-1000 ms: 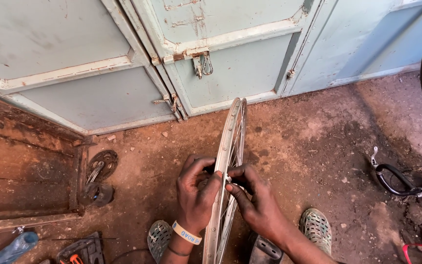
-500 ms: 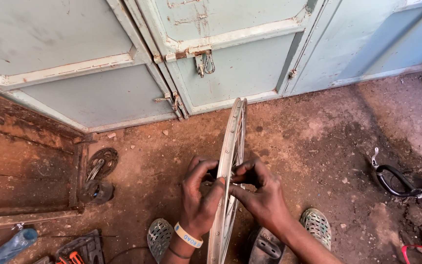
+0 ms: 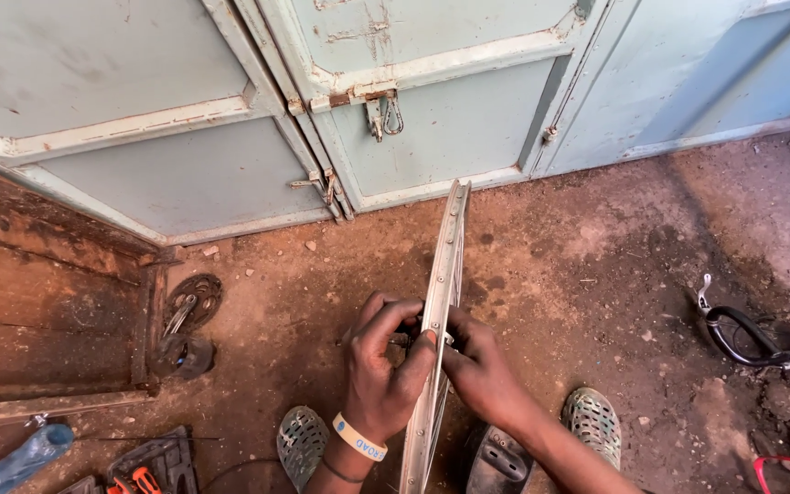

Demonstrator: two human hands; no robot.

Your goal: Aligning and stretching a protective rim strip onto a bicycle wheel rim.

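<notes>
Wheel rim (image 3: 443, 274) upright between left hand (image 3: 381, 370) and right hand (image 3: 482, 370), both gripping it

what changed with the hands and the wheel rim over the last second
Little changed. The wheel rim stands on edge between both hands throughout, its top tipped slightly further right than a second ago. The left hand and right hand stay pressed to its two sides at mid-height, fingers shifting a little; nothing was let go. The sandals, the crank parts and the doors did not move.
</notes>
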